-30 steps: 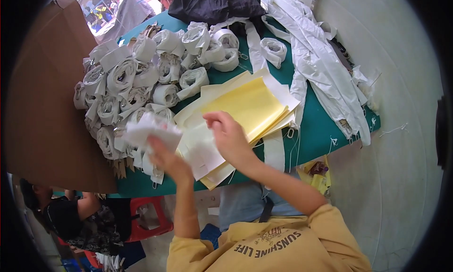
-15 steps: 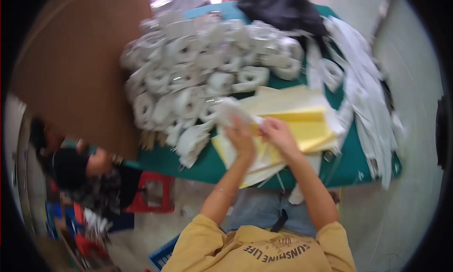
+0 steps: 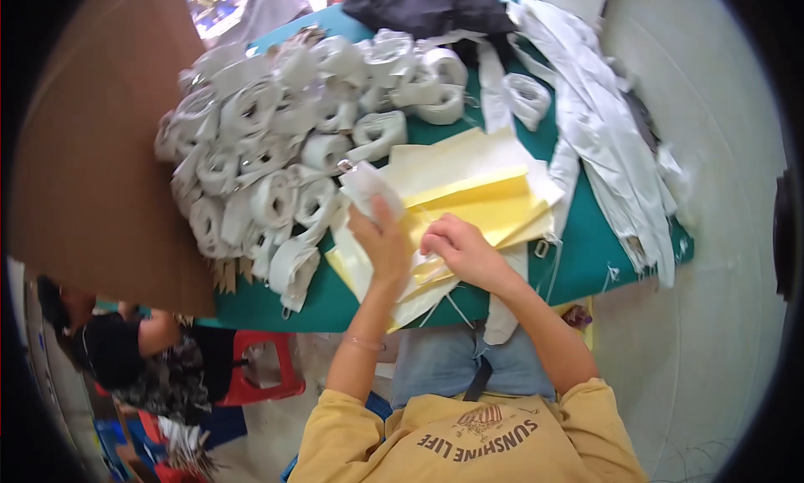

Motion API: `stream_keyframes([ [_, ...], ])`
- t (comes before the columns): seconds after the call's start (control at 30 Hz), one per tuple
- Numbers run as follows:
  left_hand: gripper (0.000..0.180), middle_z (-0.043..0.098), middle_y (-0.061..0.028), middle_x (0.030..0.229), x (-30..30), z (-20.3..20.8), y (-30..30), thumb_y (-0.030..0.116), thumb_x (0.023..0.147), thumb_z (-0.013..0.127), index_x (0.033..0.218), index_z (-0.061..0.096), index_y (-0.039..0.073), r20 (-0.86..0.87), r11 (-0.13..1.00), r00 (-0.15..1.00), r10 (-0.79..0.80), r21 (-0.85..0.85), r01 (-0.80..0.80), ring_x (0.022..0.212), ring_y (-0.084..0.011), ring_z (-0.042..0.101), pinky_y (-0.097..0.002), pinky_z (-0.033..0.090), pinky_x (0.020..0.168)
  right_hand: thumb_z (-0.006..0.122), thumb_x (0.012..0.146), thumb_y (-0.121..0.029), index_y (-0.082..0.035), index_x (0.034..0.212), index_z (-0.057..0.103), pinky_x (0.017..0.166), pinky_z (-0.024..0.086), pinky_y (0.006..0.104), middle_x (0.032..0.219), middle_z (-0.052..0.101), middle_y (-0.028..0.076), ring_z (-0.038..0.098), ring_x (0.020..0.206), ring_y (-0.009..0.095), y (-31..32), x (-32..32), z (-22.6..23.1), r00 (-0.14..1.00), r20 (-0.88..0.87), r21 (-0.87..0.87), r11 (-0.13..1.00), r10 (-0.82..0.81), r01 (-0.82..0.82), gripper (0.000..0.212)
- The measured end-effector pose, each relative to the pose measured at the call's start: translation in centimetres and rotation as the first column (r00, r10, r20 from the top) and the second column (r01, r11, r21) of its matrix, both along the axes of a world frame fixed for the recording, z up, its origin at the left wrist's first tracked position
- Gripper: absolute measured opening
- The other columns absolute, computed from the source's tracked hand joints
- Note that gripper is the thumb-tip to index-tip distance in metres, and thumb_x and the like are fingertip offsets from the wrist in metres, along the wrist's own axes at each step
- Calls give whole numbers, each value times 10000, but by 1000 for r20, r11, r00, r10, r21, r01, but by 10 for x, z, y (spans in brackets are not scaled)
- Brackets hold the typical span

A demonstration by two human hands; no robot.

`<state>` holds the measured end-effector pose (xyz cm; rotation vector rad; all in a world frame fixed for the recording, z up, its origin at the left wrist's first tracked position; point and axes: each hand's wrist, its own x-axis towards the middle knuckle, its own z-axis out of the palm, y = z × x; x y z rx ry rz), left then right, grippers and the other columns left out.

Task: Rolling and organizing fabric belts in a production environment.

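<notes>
My left hand (image 3: 385, 244) is wrapped around a rolled white fabric strap (image 3: 368, 188) with a small metal buckle at its far end. The strap is slightly blurred. To its right, my right hand (image 3: 461, 249) has its fingers curled in, and whatever they may pinch is hidden. Both hands are above yellow-and-white paper sheets (image 3: 481, 200), stacked unevenly and partly folded. Left of and beyond the sheets, a large heap of similar rolled white straps (image 3: 272, 200) covers the table.
A tall brown cardboard panel (image 3: 100, 148) stands left of the green-covered table (image 3: 624, 244). Long white straps (image 3: 586, 89) lie along the right side, and dark cloth (image 3: 427, 6) at the back. Another person (image 3: 126, 349) is at lower left by a red stool (image 3: 285, 362).
The view has shifted, so the table and heap appear farther left. My right hand has drawn a little away from the rolled strap, which stays in my left hand.
</notes>
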<state>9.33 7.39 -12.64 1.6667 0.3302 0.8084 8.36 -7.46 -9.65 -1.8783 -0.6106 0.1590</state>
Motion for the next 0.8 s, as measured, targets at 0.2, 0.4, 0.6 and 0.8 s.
stream_keyframes([
  [0.2, 365, 598, -173, 842, 5, -3, -4, 302, 947, 476, 988, 517, -58, 48, 996, 996, -70, 58, 67, 731, -243, 567, -369, 434, 643, 538, 915, -287, -29, 1045, 598, 815, 436, 326, 931, 535, 154, 549, 895, 288, -15, -5, -3, 991, -133, -194, 980, 19, -45, 296],
  [0.4, 377, 588, -169, 825, 1, -10, -1, 316, 950, 470, 982, 514, -57, 19, 992, 1000, -25, 120, 22, 734, -254, 557, -379, 425, 648, 604, 848, -188, -44, 965, 599, 824, 437, 355, 877, 506, 159, 533, 886, 318, -28, -1, -11, 959, 181, -467, 877, 218, -112, 186],
  [0.6, 365, 573, -192, 916, -1, -2, -4, 304, 950, 464, 1011, 518, -52, 17, 996, 997, -70, 49, 69, 840, -273, 537, -376, 413, 716, 584, 837, -119, -14, 785, 613, 838, 433, 364, 820, 559, 149, 553, 889, 320, -36, 7, 12, 933, 318, -238, 938, -169, 251, 121],
  [0.8, 338, 571, -203, 976, -6, -1, -2, 243, 911, 510, 1055, 540, -62, 8, 918, 991, -136, 378, 123, 1022, -348, 464, -419, 310, 905, 497, 937, -192, -42, 902, 592, 806, 482, 292, 910, 619, 80, 593, 908, 191, -97, 17, 81, 826, -561, 788, 346, 61, 509, 181],
])
